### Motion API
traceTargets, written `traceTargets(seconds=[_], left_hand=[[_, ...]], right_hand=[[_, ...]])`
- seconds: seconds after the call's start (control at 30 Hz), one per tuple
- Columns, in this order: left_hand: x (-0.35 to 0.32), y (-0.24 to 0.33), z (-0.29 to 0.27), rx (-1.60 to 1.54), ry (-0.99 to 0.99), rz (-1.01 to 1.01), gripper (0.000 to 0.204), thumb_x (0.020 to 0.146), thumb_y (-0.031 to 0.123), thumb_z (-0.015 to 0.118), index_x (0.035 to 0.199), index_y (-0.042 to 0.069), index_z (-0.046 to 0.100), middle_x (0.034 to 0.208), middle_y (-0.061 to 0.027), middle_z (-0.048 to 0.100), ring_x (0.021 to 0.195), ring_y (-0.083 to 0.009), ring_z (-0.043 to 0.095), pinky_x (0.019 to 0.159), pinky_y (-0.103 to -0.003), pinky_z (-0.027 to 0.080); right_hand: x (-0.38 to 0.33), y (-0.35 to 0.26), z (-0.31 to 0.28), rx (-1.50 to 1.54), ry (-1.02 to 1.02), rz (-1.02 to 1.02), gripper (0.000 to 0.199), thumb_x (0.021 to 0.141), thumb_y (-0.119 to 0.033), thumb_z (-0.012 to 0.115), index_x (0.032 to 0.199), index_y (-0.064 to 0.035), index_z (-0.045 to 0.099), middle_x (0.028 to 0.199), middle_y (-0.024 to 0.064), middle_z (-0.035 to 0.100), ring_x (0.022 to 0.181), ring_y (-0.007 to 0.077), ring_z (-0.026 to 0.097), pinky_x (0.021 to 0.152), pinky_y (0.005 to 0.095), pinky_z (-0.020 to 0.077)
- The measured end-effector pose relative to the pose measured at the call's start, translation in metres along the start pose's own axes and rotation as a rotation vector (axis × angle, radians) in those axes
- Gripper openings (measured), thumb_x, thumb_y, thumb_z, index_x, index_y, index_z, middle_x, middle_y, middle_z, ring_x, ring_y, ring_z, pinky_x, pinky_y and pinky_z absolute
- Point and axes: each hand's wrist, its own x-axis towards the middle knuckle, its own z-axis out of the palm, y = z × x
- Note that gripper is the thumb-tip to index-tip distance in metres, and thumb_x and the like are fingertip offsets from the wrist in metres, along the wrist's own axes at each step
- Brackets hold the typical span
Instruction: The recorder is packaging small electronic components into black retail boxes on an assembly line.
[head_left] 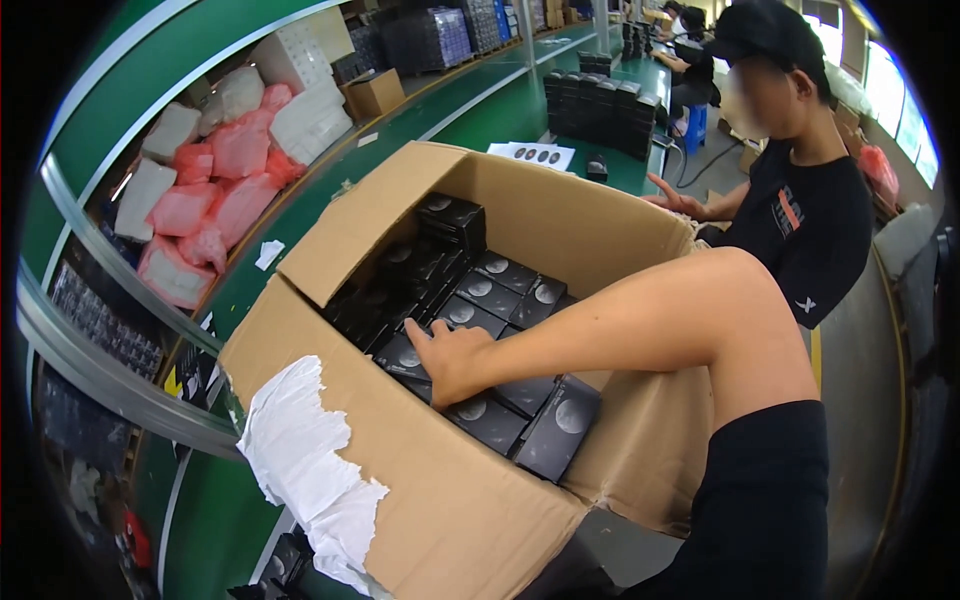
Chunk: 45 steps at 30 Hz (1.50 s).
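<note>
My right hand (455, 362) reaches into a large brown cardboard carton (440, 490), my bare forearm crossing over its right side. The fingers are apart and touch the top of the small black boxes (486, 420) packed in the carton; I see nothing gripped in them. Each of these boxes carries a round grey picture on its lid. One black box (560, 428) sits at the near right of the layer. Along the carton's far left, a taller stack of black boxes (450, 222) rises above the rest. My left hand is out of view.
A co-worker in black (800, 200) stands right of the carton, one hand near its far corner. Behind, more black boxes (600, 108) stand stacked on the green bench (470, 127) beside a printed sheet (532, 156). Pink bags (240, 145) lie on the left. Torn white paper (305, 465) clings to the carton.
</note>
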Motion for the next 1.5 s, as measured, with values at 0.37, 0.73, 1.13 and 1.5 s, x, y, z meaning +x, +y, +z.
traceTargets(seconds=[0.37,0.73,1.13,1.5], left_hand=[[-0.003,-0.002,0.027,-0.233,0.572,0.098,0.074,0.088,0.039,0.075,0.147,0.001,0.052,0.160,-0.0303,0.038,0.153,-0.0514,0.027,0.123,-0.070,0.021],[-0.008,0.005,0.013,-0.279,0.611,0.074,0.078,0.090,0.037,0.072,0.153,-0.001,0.045,0.163,-0.0277,0.035,0.152,-0.0505,0.029,0.123,-0.068,0.021],[-0.014,0.002,0.011,-0.223,0.708,0.102,0.077,0.092,0.040,0.071,0.154,0.000,0.046,0.161,-0.0253,0.040,0.151,-0.0474,0.033,0.123,-0.065,0.025],[-0.016,0.003,0.026,-0.260,0.803,0.112,0.077,0.097,0.049,0.067,0.152,0.000,0.048,0.160,-0.0248,0.042,0.152,-0.0463,0.032,0.122,-0.064,0.026]], right_hand=[[0.018,-0.006,0.017,0.008,0.091,0.167,0.112,0.079,-0.062,0.078,0.161,-0.0026,0.029,0.143,0.0279,0.053,0.131,0.0466,0.057,0.104,0.0541,0.0512],[0.033,-0.018,0.003,-0.009,0.051,0.250,0.075,0.101,-0.042,0.060,0.158,-0.0009,0.034,0.135,0.0266,0.065,0.120,0.0450,0.068,0.100,0.0526,0.0541],[0.000,-0.021,-0.080,-0.176,0.091,0.072,0.097,0.069,-0.059,0.086,0.136,0.0030,0.053,0.126,0.0275,0.070,0.118,0.0417,0.069,0.098,0.0468,0.0561],[-0.292,-0.133,-0.119,0.249,0.408,-0.594,0.111,0.069,-0.028,0.087,0.158,0.0035,0.028,0.120,0.0296,0.066,0.113,0.0437,0.067,0.097,0.0430,0.0531]])
